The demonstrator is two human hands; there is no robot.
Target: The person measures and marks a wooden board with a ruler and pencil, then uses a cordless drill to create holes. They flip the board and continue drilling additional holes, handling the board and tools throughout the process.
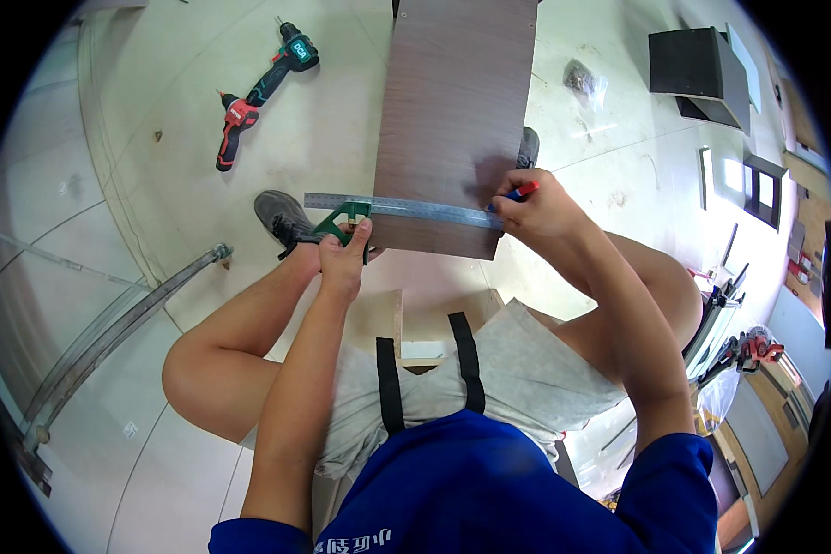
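A long dark brown wooden board (pixel 452 111) reaches away from me between my feet. Across its near end lies the steel rule of a combination square (pixel 415 209), whose green head rests against the board's left edge. My left hand (pixel 343 258) is closed on that green head, thumb on top. In my right hand (pixel 549 208) is a marker (pixel 524 191) with a red end and a blue part, held like a pen. Its tip meets the board close to the right end of the rule; the fingers partly hide it.
Two cordless drills, one teal and black (pixel 293 54) and one red and black (pixel 235 125), lie on the floor at far left. A clear plastic bag (pixel 586 81) and a dark box (pixel 697 69) are at far right. A metal bar (pixel 129 323) stands left.
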